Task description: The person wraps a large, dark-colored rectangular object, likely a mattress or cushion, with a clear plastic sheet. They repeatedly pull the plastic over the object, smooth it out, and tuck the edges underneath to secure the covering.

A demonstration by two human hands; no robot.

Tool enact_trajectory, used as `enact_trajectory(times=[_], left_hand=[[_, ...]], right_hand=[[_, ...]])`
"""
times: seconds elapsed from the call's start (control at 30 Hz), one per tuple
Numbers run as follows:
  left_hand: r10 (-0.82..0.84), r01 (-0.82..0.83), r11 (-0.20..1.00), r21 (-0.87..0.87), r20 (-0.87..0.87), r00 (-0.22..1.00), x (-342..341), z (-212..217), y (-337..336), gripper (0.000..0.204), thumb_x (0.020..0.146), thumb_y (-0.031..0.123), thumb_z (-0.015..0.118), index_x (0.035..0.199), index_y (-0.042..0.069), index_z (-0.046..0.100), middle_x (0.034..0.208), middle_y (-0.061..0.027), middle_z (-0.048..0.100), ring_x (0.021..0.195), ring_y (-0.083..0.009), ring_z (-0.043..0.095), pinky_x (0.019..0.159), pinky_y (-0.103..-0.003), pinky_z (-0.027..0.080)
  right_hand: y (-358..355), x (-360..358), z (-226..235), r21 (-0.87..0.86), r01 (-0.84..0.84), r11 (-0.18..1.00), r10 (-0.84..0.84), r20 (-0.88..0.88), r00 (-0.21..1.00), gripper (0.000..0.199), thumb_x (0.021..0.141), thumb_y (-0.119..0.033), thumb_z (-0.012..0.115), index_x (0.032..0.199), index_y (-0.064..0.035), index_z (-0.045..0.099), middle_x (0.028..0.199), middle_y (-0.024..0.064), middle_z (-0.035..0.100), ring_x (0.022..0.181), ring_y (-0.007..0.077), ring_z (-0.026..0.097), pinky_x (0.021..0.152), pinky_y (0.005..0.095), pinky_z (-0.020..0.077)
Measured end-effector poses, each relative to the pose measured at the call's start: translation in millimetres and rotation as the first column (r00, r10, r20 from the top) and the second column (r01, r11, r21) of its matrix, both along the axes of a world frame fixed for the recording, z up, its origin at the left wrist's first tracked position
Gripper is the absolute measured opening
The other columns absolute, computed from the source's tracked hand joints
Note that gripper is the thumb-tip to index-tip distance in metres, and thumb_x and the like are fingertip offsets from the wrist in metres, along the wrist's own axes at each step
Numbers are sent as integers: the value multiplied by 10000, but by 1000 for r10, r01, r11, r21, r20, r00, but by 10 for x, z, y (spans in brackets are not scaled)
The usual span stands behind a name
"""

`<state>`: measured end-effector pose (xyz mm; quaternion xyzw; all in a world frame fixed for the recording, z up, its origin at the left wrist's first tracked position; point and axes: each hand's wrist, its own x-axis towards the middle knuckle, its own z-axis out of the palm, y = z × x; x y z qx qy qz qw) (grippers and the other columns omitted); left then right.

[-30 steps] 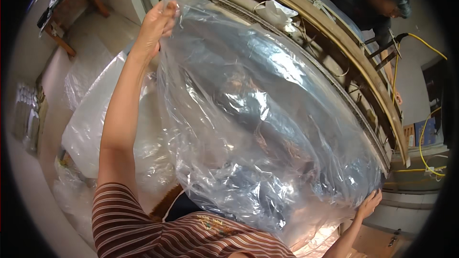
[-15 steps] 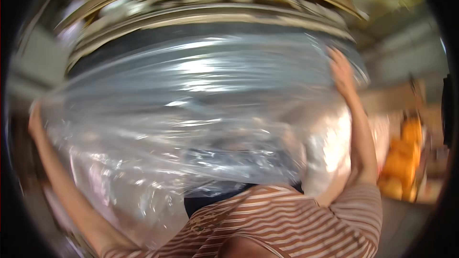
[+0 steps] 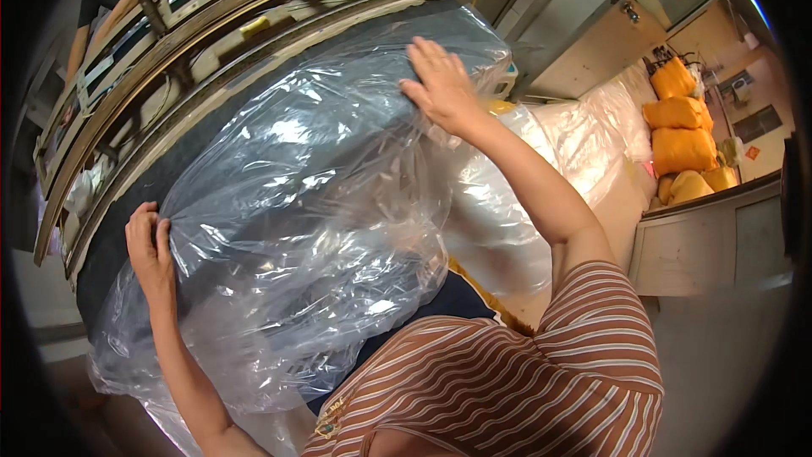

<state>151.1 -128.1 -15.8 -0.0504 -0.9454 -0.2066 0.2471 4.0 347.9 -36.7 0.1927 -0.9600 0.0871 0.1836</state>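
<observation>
A large, crumpled sheet of clear plastic film lies over the dark work surface and hangs down over its near side toward my body. At the left, my left hand has its fingers bent on the film's edge, pinching it against the dark surface; creases fan out from there. My right hand rests flat on the film near the right end of the surface, with fingers stretched and thumb apart.
Long metal rails run along the far side of the surface. Another person's arm shows behind them. Plastic-wrapped bundles lie at the right. Beyond are stacked orange bundles and a pale cabinet.
The view has turned and sharpened. My hands, spread wide with the film stretched between them, are now closer together. The film has slackened onto the surface, and my right hand presses flat.
</observation>
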Motion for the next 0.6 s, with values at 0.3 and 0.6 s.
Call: enact_trajectory(times=[0.3,0.6], left_hand=[[122,-154,967,205,164,979,-62,-8,114,139,934,117,555,860,13,501,720,6,384,661,-76,360,609,-203,337],[262,-300,930,213,189,947,1224,-60,-1256,75,907,79,587,859,21,580,760,63,480,701,-26,400,622,-167,334]], right_hand=[[547,-552,-67,11,-6,1000,5,70,998,684,935,-497,394,1398,0,314,1472,180,296,1368,346,254,1091,526,199],[376,-414,58,13,-303,953,302,53,952,640,940,-487,391,1405,-50,342,1490,119,290,1390,295,223,1118,457,189]])
